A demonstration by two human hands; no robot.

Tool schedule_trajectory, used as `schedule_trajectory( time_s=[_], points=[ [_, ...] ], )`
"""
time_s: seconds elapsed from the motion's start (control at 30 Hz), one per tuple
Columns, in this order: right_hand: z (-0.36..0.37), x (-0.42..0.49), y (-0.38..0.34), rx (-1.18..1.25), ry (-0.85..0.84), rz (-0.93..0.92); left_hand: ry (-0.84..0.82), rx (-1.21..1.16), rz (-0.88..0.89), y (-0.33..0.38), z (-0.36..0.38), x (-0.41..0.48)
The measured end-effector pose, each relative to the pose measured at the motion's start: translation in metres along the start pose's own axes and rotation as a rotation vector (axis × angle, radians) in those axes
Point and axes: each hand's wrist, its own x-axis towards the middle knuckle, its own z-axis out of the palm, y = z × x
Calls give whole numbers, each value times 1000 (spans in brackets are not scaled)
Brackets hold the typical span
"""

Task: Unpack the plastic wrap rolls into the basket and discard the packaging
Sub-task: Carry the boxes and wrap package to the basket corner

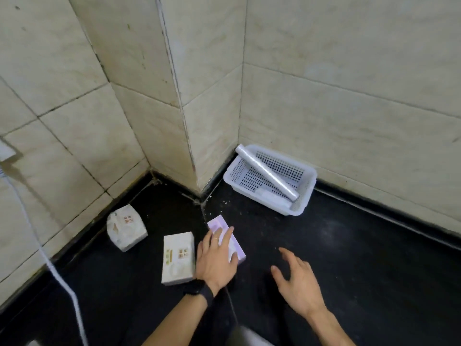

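Step in hand, at a guess: fetching the next box. Box (220, 224), lilac, lying flat on the dark floor (349, 245), well short of the basket (308, 193) tucked into the wall corner. Left hand (215, 258) laid on top of the box, fingers (225, 234) near-straight across its top, touching but not wrapped round, thumb toward the near end. Right hand (296, 278) hovering near, apart from the box, spread wide and holding nothing.

One bare roll (268, 174) already resting slantwise in the basket, upper end propped on the far rim, lower end down inside. Beneath it something pale, perhaps a second roll, too blurred to say. Two tissue packs (178, 258) left of the box, no part of the job, the nearer one just beside the left hand. White cable (53, 270) trailing down the left side.

Roughly midway, judging from the layout: one roll unpacked, this box not yet opened.

Needed next: a real grip round the box, a lift clear of the floor, the right hand brought to an end flap to pry it open and draw the roll out. After that, roll into basket beside the first, empty carton off to a bin. No bin in view.
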Motion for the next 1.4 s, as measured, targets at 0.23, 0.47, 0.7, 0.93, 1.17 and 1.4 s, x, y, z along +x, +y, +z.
schedule_trajectory(
  time_s=[0.23,0.47,0.7,0.93,1.17,1.4],
  points=[
    [-105,-109,134,-23,370,187,-59,45,459,184,29,-24],
    [-202,-249,284,-87,641,404,-136,69,848,407,89,-124],
    [-267,-374,399,-85,794,665,-218,82,1128,570,141,-227],
    [-292,-420,482,-34,781,833,-354,125,1222,658,203,-267],
    [-320,-419,548,1,658,963,-509,177,1222,720,265,-271],
    [-339,-402,619,38,544,1077,-556,184,1207,753,314,-253]
  ],
)
